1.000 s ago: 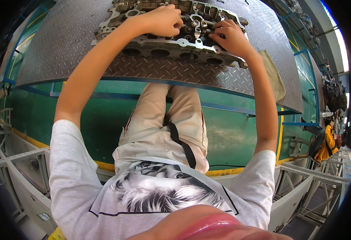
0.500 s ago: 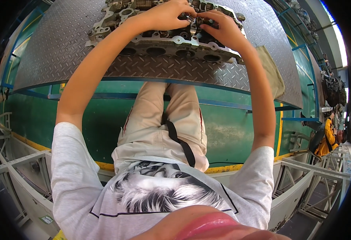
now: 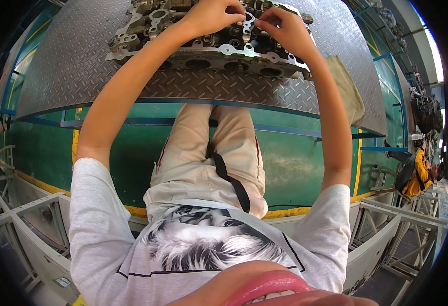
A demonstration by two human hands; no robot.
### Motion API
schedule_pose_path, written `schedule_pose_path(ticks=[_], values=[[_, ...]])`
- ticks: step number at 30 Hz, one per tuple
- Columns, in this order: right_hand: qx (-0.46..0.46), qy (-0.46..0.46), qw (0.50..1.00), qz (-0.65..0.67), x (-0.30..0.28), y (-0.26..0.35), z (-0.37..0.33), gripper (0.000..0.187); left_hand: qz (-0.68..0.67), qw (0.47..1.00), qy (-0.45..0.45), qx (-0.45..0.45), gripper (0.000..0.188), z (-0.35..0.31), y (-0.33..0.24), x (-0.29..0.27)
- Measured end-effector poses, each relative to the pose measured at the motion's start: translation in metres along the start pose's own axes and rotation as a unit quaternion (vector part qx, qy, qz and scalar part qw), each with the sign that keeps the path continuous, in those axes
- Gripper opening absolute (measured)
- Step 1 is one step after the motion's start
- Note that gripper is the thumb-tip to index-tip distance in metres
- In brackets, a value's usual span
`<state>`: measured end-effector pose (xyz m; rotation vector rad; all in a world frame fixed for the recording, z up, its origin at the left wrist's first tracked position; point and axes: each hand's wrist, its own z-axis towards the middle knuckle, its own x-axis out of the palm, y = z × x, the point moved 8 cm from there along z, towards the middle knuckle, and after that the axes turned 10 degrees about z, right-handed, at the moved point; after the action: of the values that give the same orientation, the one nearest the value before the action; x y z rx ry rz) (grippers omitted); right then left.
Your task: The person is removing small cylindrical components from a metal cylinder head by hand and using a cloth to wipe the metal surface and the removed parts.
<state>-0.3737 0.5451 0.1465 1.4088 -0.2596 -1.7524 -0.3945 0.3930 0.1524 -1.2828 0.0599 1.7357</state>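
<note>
A grey metal engine cylinder head [image 3: 229,49] lies on the diamond-plate tabletop [image 3: 81,66], with several round ports along its near side. My left hand [image 3: 214,18] is over its far middle part, thumb and fingers drawn together in a pinch beside an upright bearing cap [image 3: 247,31]. On the other side of that cap, my right hand [image 3: 287,33] has its thumb and index finger pressed close together. Anything between the fingertips of either hand is too small to make out. The far edge of the cylinder head runs out of the picture.
An olive cloth [image 3: 345,89] lies at the table's right side. Blue metal rails [image 3: 147,122] edge the table above a green floor [image 3: 295,168]. Grey metal frames [image 3: 387,224] stand at both sides. A person in a yellow-orange top [image 3: 417,176] is far right, near dark machine parts [image 3: 425,115].
My fingertips have drawn a little apart around the bearing cap, uncovering more of it. My left hand has risen slightly toward the far side. The cylinder head appears shifted slightly left.
</note>
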Motion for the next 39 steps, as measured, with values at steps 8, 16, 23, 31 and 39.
schedule_pose_path(ticks=[8,16,23,31,39], values=[[0.0,0.001,0.999,-0.036,-0.006,0.0,-0.016,0.022,-0.02,0.999,0.04,-0.014,0.02,-0.014,0.02,-0.001],[0.055,0.058,0.997,-0.021,0.001,0.0,-0.026,0.03,0.036,0.986,0.163,-0.002,0.033,-0.027,0.011,0.015],[0.087,0.067,0.993,-0.046,0.012,0.01,-0.026,0.019,-0.01,0.991,0.13,0.043,0.027,-0.029,-0.004,0.013],[0.014,0.017,0.998,-0.06,-0.013,0.022,-0.026,0.013,-0.02,0.993,0.073,-0.089,0.019,-0.033,-0.012,-0.025],[0.096,-0.105,0.984,-0.106,-0.084,-0.022,-0.059,0.015,0.195,0.976,-0.052,-0.083,0.018,-0.062,0.019,-0.097]])
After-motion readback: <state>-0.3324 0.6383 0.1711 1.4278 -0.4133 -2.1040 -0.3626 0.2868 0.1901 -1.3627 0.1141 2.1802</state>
